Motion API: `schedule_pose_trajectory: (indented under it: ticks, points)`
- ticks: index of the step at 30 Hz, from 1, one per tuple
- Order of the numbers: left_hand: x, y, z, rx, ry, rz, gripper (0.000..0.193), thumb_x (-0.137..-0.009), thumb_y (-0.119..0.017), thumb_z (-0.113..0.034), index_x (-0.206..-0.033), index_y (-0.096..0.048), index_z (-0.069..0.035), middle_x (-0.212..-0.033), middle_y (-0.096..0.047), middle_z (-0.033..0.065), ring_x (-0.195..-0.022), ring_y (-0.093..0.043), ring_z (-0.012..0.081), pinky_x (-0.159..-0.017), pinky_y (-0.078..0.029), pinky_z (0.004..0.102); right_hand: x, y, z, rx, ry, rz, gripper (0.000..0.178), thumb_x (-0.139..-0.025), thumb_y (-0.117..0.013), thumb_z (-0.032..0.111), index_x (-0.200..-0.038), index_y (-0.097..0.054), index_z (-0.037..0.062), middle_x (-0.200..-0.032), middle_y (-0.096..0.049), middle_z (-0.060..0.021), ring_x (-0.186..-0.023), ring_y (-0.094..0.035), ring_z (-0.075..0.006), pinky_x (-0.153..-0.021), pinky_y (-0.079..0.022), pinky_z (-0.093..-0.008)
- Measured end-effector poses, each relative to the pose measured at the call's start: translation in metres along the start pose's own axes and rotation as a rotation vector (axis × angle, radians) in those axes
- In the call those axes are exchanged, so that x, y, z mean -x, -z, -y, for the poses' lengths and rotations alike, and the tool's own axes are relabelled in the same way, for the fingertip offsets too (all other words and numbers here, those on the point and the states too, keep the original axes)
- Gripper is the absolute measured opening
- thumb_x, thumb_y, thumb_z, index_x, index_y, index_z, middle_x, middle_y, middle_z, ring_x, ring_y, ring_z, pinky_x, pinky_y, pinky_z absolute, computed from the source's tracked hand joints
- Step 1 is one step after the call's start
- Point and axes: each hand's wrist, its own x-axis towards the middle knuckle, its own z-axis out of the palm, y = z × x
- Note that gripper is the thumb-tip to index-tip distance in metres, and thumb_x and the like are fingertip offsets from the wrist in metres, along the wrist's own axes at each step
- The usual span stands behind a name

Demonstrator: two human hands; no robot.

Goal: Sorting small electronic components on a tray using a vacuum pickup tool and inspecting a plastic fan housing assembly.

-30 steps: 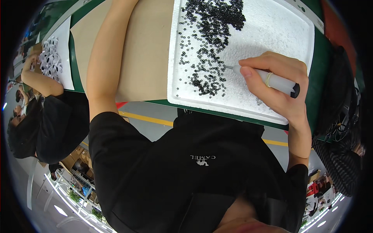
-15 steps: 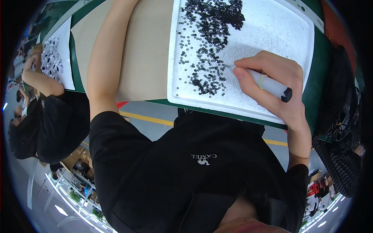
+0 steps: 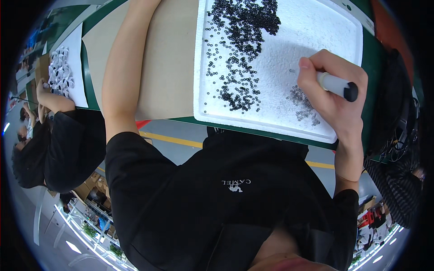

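Note:
My right hand [image 3: 339,97] is closed around a thick white pen-shaped tool [image 3: 333,84] with a black end, above the right half of a white foam tray [image 3: 266,124]. My fingers hide most of the tool's front. Below its tip lies a loose patch of small grey rings [image 3: 302,101], partly beside my fingers. Many small black rings [image 3: 246,27] fill the tray's left half, densest at the far end and scattered nearer me. My left forearm reaches forward over a brown board, and the left hand lies beyond the upper edge.
The brown board [image 3: 174,63] adjoins the tray's left side on a green table [image 3: 377,86]. At far left, a white sheet [image 3: 77,67] bears several small white-and-black pieces [image 3: 61,72], near another person's arm [image 3: 56,97]. Dark bags and cables [image 3: 398,131] sit at the right.
My right hand has moved right with the tool, away from the black rings, and the tool's black end is tilted up more. The grey rings now show. The tray has shifted slightly left.

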Motion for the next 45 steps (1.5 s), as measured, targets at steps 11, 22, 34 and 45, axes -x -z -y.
schedule_pose_trajectory:
  ticks: [11, 22, 34, 45]
  points:
    - [-0.021, 0.012, -0.006, 0.730, 0.684, -0.331, 0.033, -0.092, -0.069, -0.023, -0.114, -0.061, 0.000, -0.099, -0.066, 0.0095, -0.088, -0.065, 0.0187, -0.078, -0.052, 0.0301, -0.005, 0.028, -0.006, -0.316, -0.211, 0.060, 0.013, -0.089, -0.064, 0.010, -0.084, -0.071, 0.0003, -0.068, -0.065, -0.0036, -0.058, -0.054, -0.0062, -0.053, -0.039, -0.0220]
    - [-0.040, 0.026, -0.103, 1.483, 1.003, -0.367, 0.038, -0.099, -0.059, -0.032, -0.113, -0.052, 0.002, -0.114, -0.059, 0.0157, -0.104, -0.063, 0.0318, -0.094, -0.053, 0.0465, -0.004, 0.035, 0.010, -0.706, -0.168, -0.091, 0.034, -0.089, -0.055, 0.006, -0.120, -0.065, -0.0017, -0.077, -0.071, -0.0080, -0.063, -0.064, -0.0095, -0.059, -0.045, -0.0215]
    - [-0.057, 0.020, -0.200, 1.478, 0.815, -0.272, 0.038, -0.098, -0.059, -0.038, -0.106, -0.054, -0.001, -0.097, -0.065, 0.0151, -0.092, -0.068, 0.0315, -0.084, -0.056, 0.0429, 0.005, 0.033, 0.003, -0.355, 0.001, -0.285, 0.029, -0.096, -0.053, 0.006, -0.121, -0.060, -0.0067, -0.063, -0.064, -0.0052, -0.049, -0.057, -0.0080, -0.045, -0.039, -0.0218]
    - [-0.054, 0.011, -0.215, 1.360, 0.761, -0.185, 0.049, -0.100, -0.053, -0.044, -0.118, -0.050, 0.001, -0.104, -0.063, 0.0214, -0.098, -0.064, 0.0305, -0.093, -0.054, 0.0399, 0.001, 0.021, 0.001, -0.276, -0.020, -0.470, 0.023, -0.098, -0.055, 0.007, -0.117, -0.062, -0.0036, -0.057, -0.056, -0.0039, -0.045, -0.051, -0.0083, -0.043, -0.036, -0.0249]
